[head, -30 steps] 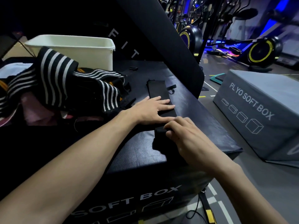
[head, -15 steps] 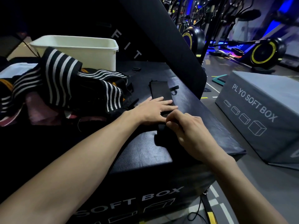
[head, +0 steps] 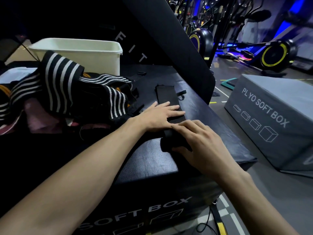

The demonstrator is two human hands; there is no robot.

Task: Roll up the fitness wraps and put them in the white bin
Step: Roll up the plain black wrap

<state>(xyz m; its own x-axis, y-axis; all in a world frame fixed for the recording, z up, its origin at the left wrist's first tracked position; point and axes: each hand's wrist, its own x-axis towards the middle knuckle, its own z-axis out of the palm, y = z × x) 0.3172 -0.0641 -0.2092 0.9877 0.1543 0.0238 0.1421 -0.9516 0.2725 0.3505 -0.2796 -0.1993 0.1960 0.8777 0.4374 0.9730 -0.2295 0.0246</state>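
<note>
black wrap (head: 166, 99) lies flat on the bench (head: 152, 160), white bin (head: 84, 53) at 10 o'clock. left hand (head: 160, 114) spread, pressing it; right hand (head: 198, 139) pinching the rolled end. advise tight, square turns.

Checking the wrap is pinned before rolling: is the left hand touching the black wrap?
Touching. The head view shows the left hand lying flat with straight fingers on the black wrap, no gap visible beneath them.
</note>
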